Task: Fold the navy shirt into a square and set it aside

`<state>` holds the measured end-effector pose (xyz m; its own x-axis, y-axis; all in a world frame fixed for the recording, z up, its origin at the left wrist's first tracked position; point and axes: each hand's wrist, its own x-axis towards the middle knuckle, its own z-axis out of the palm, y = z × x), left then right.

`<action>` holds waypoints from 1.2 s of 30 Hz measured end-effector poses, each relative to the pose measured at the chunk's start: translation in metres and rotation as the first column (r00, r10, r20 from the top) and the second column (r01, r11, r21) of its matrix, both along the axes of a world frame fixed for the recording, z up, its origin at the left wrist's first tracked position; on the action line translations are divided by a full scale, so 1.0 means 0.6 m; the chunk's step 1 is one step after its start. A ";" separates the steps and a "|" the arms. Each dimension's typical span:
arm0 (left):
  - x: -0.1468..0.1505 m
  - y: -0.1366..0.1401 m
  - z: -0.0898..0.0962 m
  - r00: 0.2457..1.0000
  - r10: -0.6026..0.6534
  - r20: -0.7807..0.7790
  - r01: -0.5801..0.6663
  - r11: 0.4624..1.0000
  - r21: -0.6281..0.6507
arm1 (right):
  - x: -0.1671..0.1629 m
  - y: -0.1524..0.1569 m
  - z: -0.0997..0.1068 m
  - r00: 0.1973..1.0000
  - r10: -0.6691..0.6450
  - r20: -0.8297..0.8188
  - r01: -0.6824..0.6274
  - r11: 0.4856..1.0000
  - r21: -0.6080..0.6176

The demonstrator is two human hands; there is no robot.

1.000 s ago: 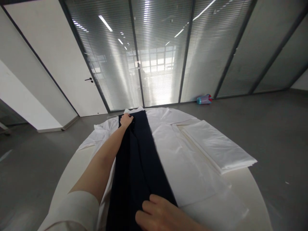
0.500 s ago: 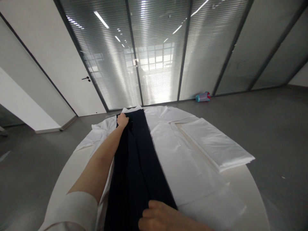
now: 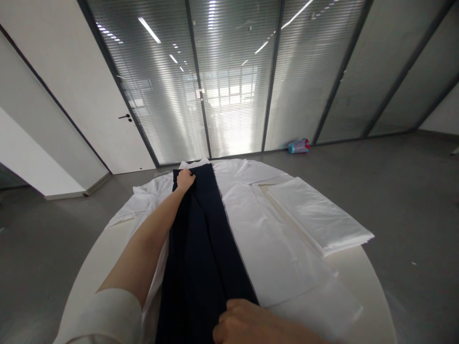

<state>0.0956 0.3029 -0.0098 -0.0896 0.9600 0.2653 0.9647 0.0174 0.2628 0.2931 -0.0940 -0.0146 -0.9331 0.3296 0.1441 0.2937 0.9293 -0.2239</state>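
Dark navy trousers (image 3: 206, 229) lie lengthwise down the middle of a round white table (image 3: 373, 296), waistband at the far end. My left hand (image 3: 185, 180) reaches out to that far end, its fingers closed on the cloth near the waistband. Close to me at the bottom of the view, my right hand (image 3: 244, 321) is curled on the right edge of the trousers, with the cloth gripped. Its fingertips are hidden. Beneath the trousers spreads a white garment (image 3: 265, 239), showing on both sides. The near end of the trousers runs out of view.
A folded white cloth or garment (image 3: 319, 215) rests on the table's right side, its corner reaching the edge. On the grey floor beyond lies a blue and red basket-like object (image 3: 299, 146) by the glass partition (image 3: 233, 114). A white door (image 3: 118, 138) is at the left.
My left hand has shifted slightly right over the waistband. My right hand has slid a little right at the near edge. The view has turned slightly.
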 end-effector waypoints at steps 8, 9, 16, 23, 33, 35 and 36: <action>-0.017 -0.024 0.022 0.991 -0.017 -0.131 0.003 0.995 -0.104 | 0.001 -0.002 0.031 1.000 -0.010 0.012 0.011 1.000 -0.023; -0.014 -0.026 0.022 0.990 -0.015 -0.141 -0.001 0.994 -0.111 | 0.001 -0.002 0.033 1.000 -0.010 0.008 0.010 1.000 -0.021; 0.012 -0.030 0.024 0.978 -0.014 -0.207 -0.003 0.997 -0.082 | -0.002 -0.003 0.012 1.000 -0.018 -0.020 0.018 1.000 0.018; 0.022 -0.030 0.027 0.960 -0.049 -0.274 0.050 0.999 -0.002 | 0.008 -0.002 0.045 0.999 -0.002 -0.041 0.001 1.000 -0.014; 0.020 -0.043 -0.013 0.990 -0.023 -0.137 0.033 0.997 0.073 | 0.008 -0.001 0.050 0.999 -0.006 -0.033 0.005 1.000 -0.014; 0.015 -0.040 -0.017 0.996 -0.005 -0.093 0.014 0.996 0.088 | 0.010 0.000 0.055 0.998 -0.008 -0.054 0.007 1.000 -0.013; 0.013 -0.038 -0.019 0.997 0.004 -0.071 0.003 0.995 0.096 | 0.010 0.000 0.057 0.998 -0.001 -0.064 0.000 1.000 -0.019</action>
<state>0.1036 0.2800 -0.0209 -0.0680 0.9297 0.3619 0.9810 -0.0037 0.1938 0.2993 -0.0942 0.0195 -0.9219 0.3336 0.1970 0.2791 0.9246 -0.2594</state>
